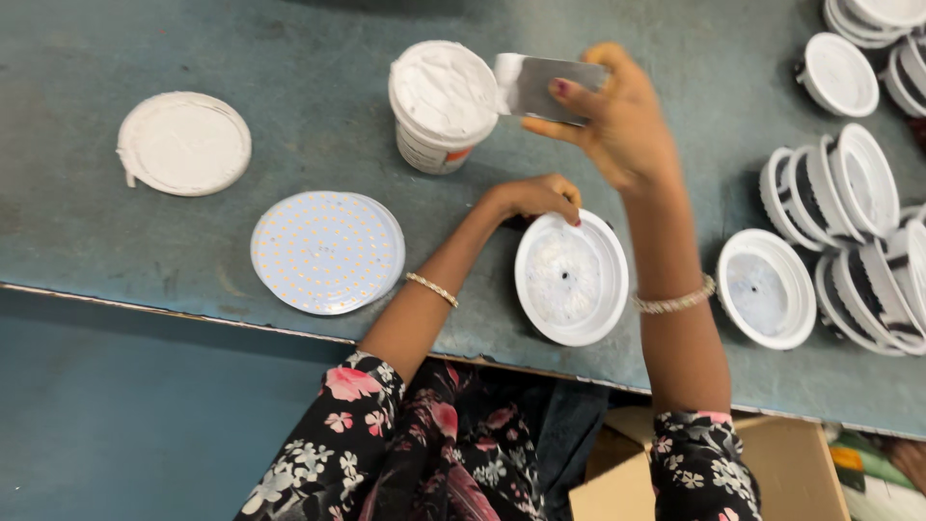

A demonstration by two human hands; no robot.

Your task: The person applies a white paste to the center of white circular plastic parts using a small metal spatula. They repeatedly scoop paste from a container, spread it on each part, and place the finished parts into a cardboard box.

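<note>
Right hand [622, 121] grips scraper [540, 87] (paste-smeared); left hand [535, 198] steadies housing [571, 278]

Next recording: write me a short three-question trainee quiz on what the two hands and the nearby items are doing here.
1. True or false: the right hand holds a flat metal scraper at the open tub of white paste.
2. What does the left hand touch?
A. the tub lid
B. the rim of a round white lamp housing
C. the stack of LED discs
3. Fill in: the stacked white housings lie to the person's ____ side.

Key: 1 true; 2 B; 3 right.
</note>
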